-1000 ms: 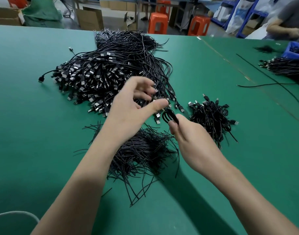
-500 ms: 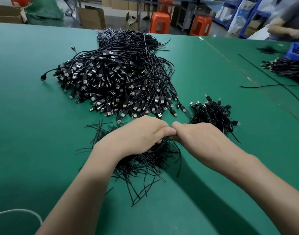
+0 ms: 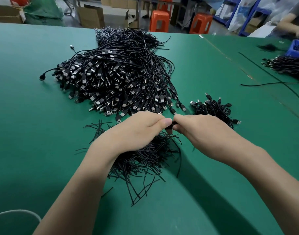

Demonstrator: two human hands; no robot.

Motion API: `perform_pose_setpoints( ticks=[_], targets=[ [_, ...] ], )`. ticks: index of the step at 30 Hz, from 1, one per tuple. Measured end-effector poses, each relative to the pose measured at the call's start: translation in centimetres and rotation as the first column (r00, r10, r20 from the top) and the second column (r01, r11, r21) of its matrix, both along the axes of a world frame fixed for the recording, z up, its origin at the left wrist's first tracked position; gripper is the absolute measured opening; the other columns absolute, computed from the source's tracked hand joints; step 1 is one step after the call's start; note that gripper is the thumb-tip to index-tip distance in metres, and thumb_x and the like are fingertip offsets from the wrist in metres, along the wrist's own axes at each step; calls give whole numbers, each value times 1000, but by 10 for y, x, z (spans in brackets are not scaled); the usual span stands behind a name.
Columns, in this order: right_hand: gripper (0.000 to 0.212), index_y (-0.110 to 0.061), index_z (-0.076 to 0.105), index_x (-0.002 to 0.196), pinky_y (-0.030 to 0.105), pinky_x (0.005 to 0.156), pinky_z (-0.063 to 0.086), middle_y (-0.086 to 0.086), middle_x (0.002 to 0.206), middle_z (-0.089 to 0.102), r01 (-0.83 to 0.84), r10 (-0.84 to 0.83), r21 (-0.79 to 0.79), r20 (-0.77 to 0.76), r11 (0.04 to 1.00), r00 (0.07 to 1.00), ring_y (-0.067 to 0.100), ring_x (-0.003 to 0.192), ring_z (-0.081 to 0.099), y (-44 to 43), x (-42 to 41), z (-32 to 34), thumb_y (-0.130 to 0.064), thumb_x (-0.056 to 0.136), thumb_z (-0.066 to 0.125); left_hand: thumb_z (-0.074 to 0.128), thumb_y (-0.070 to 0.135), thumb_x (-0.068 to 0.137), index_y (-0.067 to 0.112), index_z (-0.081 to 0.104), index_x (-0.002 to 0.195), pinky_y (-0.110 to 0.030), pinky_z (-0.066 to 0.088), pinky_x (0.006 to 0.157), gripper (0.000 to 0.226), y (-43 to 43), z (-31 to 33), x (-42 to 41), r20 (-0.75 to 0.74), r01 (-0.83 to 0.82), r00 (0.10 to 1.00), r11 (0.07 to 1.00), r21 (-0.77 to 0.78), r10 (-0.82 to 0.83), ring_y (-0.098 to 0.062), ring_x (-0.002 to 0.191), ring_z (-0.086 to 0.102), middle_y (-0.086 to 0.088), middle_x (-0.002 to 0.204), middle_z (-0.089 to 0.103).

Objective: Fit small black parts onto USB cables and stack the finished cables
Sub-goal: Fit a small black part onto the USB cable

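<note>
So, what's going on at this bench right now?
A person is working at a green table. Their left hand and right hand meet thumb to thumb, both pinching a small black piece just above a heap of thin black strands. The fingers hide what exactly it is. A big pile of USB cables lies behind, and a smaller bundle sits to the right.

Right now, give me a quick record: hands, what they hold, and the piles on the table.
left hand: pinches black item
right hand: pinches the same item
black item: mostly hidden by fingers
big cable pile: beyond the hands
small cable pile: right of the big one
loose thin strands: under the hands
table: green
</note>
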State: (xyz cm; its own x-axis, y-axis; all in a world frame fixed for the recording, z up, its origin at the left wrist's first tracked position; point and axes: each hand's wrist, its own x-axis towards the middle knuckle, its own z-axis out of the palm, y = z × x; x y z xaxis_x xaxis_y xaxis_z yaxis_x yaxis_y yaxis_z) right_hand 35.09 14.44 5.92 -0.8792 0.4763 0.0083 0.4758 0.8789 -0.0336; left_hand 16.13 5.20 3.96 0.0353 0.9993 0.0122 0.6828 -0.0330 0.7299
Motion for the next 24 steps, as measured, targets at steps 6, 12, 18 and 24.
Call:
perform_pose_setpoints(
  ticks=[6,12,18,24],
  targets=[
    [23,-31,16,90,38,51,34,-5,77,34,-118,108,122,79,986,991,26,56,45,-3,0,1,-44,107,23,38,45,110,21,60,73,-25,32,57,49,-2,-4,-6,238,120,969,974,-195,-72,-8,56,34,15,60,42],
    [51,-32,52,107,35,60,37,-11,84,63,26,-13,90,-141,996,990,20,72,60,3,0,8,-70,91,24,44,30,111,24,63,78,-25,37,71,39,3,-6,0,267,20,964,998,-62,-3,-4,69,44,16,72,51],
    [26,-30,65,112,38,63,51,-6,84,74,42,-568,-684,-569,728,595,9,64,63,-14,-6,-13,-50,94,63,40,34,112,29,62,74,-18,34,57,45,8,-4,8,515,-149,850,989,24,115,-2,59,37,16,65,44],
    [27,-29,75,117,20,77,43,3,90,67,-130,-648,-763,-615,633,450,2,73,54,-34,-25,-26,-39,102,55,40,39,112,-1,70,112,-12,36,52,50,14,-10,27,591,-124,794,989,-76,145,0,59,46,18,63,55]
  ],
)
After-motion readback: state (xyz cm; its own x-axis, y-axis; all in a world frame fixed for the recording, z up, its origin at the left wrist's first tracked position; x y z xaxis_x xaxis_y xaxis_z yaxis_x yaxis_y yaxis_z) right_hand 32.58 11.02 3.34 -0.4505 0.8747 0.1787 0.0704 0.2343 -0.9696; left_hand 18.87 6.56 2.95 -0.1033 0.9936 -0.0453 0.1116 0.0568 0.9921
